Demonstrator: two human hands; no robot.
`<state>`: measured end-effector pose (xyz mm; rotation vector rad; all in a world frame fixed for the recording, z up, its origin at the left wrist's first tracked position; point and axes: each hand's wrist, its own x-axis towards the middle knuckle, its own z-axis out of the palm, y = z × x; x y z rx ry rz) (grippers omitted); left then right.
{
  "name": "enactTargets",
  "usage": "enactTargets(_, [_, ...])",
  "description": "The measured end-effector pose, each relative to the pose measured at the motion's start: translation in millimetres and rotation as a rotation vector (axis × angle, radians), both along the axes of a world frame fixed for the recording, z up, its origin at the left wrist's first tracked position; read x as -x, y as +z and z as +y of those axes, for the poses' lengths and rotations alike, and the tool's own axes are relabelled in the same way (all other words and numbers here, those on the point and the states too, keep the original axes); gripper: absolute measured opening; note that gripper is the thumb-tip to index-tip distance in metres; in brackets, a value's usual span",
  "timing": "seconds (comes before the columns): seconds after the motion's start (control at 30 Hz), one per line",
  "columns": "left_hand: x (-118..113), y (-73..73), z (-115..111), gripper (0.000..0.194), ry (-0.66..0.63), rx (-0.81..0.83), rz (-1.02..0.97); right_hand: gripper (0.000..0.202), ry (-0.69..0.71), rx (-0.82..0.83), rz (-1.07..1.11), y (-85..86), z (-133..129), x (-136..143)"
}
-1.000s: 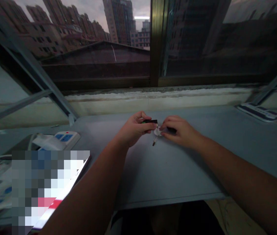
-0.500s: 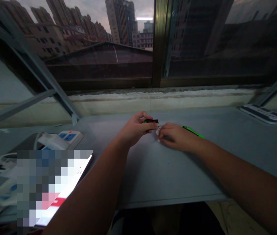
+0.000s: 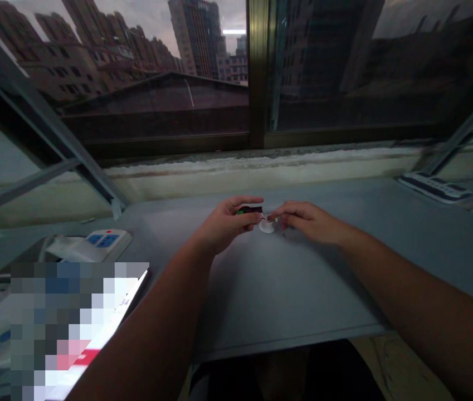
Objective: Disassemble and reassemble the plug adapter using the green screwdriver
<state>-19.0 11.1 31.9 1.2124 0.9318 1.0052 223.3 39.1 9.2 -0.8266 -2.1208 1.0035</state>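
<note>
My left hand (image 3: pixel 223 225) is closed on a small black-and-green object (image 3: pixel 253 210), pinched between thumb and fingers while the index finger stretches above it. What kind of object it is, I cannot make out. Just to its right, my right hand (image 3: pixel 309 223) has its fingertips brought together on something small and pale (image 3: pixel 277 220). A small round white piece (image 3: pixel 267 226) sits between the two hands, below the fingertips. Whether it lies on the grey table (image 3: pixel 278 301) or touches the fingers is unclear.
A white power strip with blue sockets (image 3: pixel 108 240) stands at the left, beside cables and a bright-screened device (image 3: pixel 106 328), partly blurred out. Another power strip (image 3: pixel 432 187) lies far right. Metal frames (image 3: pixel 58 133) rise at both sides before the window.
The view has shifted slightly right. My right fingers have lifted off the round white piece, which now shows more fully. The black-and-green strip seen beyond my right wrist is out of sight.
</note>
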Motion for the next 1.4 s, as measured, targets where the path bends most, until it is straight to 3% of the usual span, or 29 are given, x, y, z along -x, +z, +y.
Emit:
enactTargets(0.13, [1.5,-5.7,4.1,0.046,-0.007,0.014,0.032,0.025,0.021,0.266,0.095,-2.8,-0.1,7.9])
enactTargets(0.23, [1.8,-8.2,5.0,0.043,0.002,0.014,0.041,0.032,-0.011,0.345,0.177,-5.9,0.5,8.8])
enactTargets(0.43, [-1.4,-8.5,2.1,0.042,-0.009,0.018,0.035,0.032,-0.104,0.299,0.306,-5.0,-0.7,6.1])
enactTargets(0.63, [-3.6,-7.9,-0.1,0.041,-0.033,0.032,0.021,0.026,-0.031,0.306,0.338,-4.7,-3.1,9.9])
enactTargets(0.87, [-3.9,-10.5,1.0,0.040,-0.044,0.025,0.037,0.059,-0.025,0.327,0.466,-8.2,-4.1,10.6])
enactTargets(1.03, [-6.2,-9.5,-0.4,0.039,-0.048,0.004,0.068,0.034,-0.059,0.284,0.414,-7.3,-2.7,9.0])
enactTargets(1.13, [-7.7,-8.3,-1.7,0.037,-0.038,-0.019,0.098,0.031,-0.047,0.284,0.398,-5.8,-3.5,9.6])
enactTargets(1.4, [-8.5,-9.3,-1.6,0.034,-0.033,-0.038,0.123,0.017,0.018,0.082,0.351,-1.6,-6.2,8.2])
